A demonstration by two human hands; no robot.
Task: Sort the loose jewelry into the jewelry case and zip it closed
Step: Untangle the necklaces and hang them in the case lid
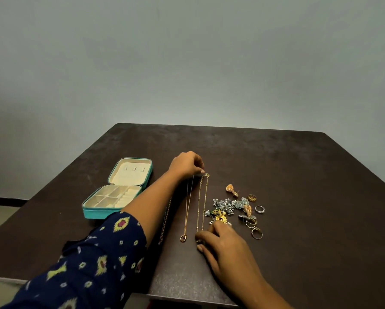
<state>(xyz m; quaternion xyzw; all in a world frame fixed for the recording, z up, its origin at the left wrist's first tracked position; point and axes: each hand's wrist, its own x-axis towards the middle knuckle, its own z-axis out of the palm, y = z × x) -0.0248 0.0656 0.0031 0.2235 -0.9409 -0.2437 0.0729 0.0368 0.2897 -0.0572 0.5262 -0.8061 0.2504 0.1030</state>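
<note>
L hand (187, 165), R hand (224, 240) on gold chains (202, 204)

Left hand (187, 165) extended forward, fingertips pinching a thin necklace (187, 208); right hand (222, 244) nearer, fingers curled downward

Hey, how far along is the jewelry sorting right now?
Barely begun. Done: the jewelry case lies open, its compartments looking empty. In hand: the left hand pinches the top of the pendant necklace; the right hand touches the beaded chain at its lower end. Left: both chains, a third chain, the pile of earrings and rings, then zipping.
</note>
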